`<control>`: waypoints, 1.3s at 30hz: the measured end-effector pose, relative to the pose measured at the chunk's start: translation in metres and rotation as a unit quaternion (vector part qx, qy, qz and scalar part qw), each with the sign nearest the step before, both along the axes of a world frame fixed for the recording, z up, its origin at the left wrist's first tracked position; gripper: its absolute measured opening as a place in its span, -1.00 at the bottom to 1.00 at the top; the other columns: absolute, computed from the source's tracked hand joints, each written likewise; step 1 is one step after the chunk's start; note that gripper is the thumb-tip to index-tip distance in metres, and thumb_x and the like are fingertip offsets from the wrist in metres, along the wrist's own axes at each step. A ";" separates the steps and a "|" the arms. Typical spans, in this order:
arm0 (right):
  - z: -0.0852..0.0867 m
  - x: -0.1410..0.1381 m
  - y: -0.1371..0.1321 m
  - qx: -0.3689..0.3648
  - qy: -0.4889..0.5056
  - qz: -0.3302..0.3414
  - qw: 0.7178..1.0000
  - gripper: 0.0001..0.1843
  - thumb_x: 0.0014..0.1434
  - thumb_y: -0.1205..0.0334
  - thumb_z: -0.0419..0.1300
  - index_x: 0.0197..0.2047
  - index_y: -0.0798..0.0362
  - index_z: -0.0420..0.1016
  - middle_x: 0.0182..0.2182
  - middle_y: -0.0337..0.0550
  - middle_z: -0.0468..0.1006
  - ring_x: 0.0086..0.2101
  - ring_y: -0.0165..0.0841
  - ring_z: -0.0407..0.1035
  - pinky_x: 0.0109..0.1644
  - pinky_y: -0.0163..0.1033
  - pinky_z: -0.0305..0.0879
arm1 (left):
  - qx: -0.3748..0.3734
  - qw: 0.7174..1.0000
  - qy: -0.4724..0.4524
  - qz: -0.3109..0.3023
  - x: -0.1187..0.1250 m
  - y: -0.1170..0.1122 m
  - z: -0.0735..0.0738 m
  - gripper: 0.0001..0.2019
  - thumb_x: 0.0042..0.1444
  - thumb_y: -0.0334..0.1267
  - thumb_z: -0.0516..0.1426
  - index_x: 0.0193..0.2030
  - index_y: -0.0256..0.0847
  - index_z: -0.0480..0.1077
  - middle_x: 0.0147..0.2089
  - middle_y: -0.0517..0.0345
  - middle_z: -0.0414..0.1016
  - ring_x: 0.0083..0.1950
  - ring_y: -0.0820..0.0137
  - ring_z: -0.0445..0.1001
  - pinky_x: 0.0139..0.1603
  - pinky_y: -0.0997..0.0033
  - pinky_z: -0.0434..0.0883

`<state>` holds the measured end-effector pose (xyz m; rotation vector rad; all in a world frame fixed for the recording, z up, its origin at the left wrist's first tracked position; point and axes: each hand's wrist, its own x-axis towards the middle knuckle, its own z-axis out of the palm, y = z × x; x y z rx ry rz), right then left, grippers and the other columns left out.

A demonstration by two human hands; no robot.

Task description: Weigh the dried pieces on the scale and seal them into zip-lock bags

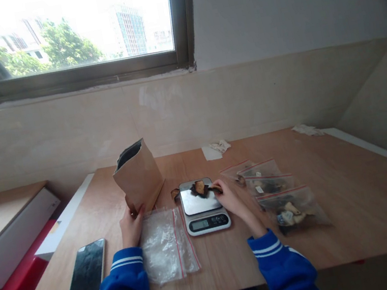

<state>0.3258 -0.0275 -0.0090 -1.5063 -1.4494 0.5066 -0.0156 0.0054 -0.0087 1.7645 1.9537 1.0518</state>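
Note:
My left hand is closed on the lower edge of a brown paper bag, which stands with its dark-lined mouth open. My right hand pinches a dried brown peel-like piece at the right edge of a kitchen scale. More dried peel-like pieces lie in a small heap on the scale's metal plate. Another dried piece rests on the table between the bag and the scale. The digits on the scale's display are too small to read. Clear zip bags lie flat by my left wrist.
Several red-striped zip bags with dried pieces and small white packets lie to the right. A phone lies at the table's left edge. Crumpled tissue sits near the wall, with more tissue at the back right.

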 end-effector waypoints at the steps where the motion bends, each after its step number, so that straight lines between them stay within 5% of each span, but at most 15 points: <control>1: -0.001 -0.002 -0.003 -0.009 0.002 0.006 1.000 -0.76 -0.11 0.43 0.05 -0.32 0.00 0.34 -0.36 -0.22 0.47 -0.24 -0.26 0.37 -0.11 -0.16 0.27 | -0.004 1.000 0.000 0.001 0.000 0.000 0.001 -0.44 0.02 0.16 0.02 -0.07 -0.29 0.40 -0.20 -0.05 0.55 -0.20 0.16 0.49 -0.20 0.30 0.36; 7: 0.011 -0.017 -0.014 -0.086 -0.076 0.007 0.993 -0.66 -0.13 0.50 0.01 -0.23 0.02 0.28 -0.39 -0.27 0.43 -0.30 -0.30 0.36 -0.14 -0.20 0.19 | -0.011 1.000 -0.008 0.002 0.001 -0.001 0.003 -0.43 0.00 0.17 0.02 -0.07 -0.30 0.40 -0.20 -0.07 0.55 -0.20 0.15 0.49 -0.21 0.30 0.37; 16: 0.037 -0.044 -0.004 -0.040 -0.157 -0.163 0.973 -0.70 0.04 0.50 -0.03 -0.16 0.09 0.29 -0.15 0.06 0.41 -0.06 -0.15 0.28 -0.04 -0.15 0.12 | -0.005 1.000 -0.015 0.001 0.001 -0.001 0.003 -0.43 0.00 0.16 0.03 -0.07 -0.30 0.41 -0.20 -0.07 0.55 -0.20 0.15 0.49 -0.20 0.28 0.38; 24: 0.034 -0.039 0.008 -0.070 -0.239 0.036 0.968 -0.50 0.15 0.15 0.14 0.15 0.06 0.24 0.09 0.05 0.38 0.11 -0.07 0.18 0.12 0.02 0.02 | -0.003 1.000 -0.005 0.003 0.001 -0.001 0.002 -0.45 0.02 0.14 0.03 -0.05 -0.29 0.40 -0.21 -0.05 0.55 -0.20 0.16 0.50 -0.22 0.31 0.37; 29: 0.048 -0.038 0.011 -0.055 -0.204 0.021 0.977 -0.59 0.13 0.24 0.17 0.07 0.03 0.31 0.04 0.00 0.45 0.07 -0.09 0.23 0.11 0.03 0.01 | -0.004 1.000 -0.001 0.002 -0.001 0.001 -0.001 -0.45 0.03 0.15 0.03 -0.03 -0.28 0.40 -0.17 -0.05 0.55 -0.18 0.15 0.50 -0.22 0.31 0.37; 33: 0.055 -0.028 -0.007 0.006 -0.145 -0.010 0.989 -0.66 0.15 0.11 0.17 0.00 -0.04 0.32 -0.02 -0.08 0.49 0.01 -0.14 0.27 0.07 -0.02 0.04 | -0.005 1.000 -0.003 0.001 -0.001 0.001 -0.002 -0.44 0.04 0.15 0.03 -0.02 -0.29 0.40 -0.15 -0.07 0.55 -0.16 0.13 0.50 -0.19 0.30 0.37; 39: 0.027 -0.026 -0.043 0.012 -0.199 -0.049 0.979 -0.77 0.18 0.01 0.16 -0.24 -0.02 0.37 -0.13 -0.10 0.50 -0.07 -0.15 0.27 -0.02 -0.04 0.10 | -0.005 1.000 0.000 0.000 0.000 0.000 0.000 -0.44 0.03 0.14 0.03 -0.02 -0.28 0.39 -0.17 -0.07 0.55 -0.16 0.13 0.50 -0.19 0.27 0.38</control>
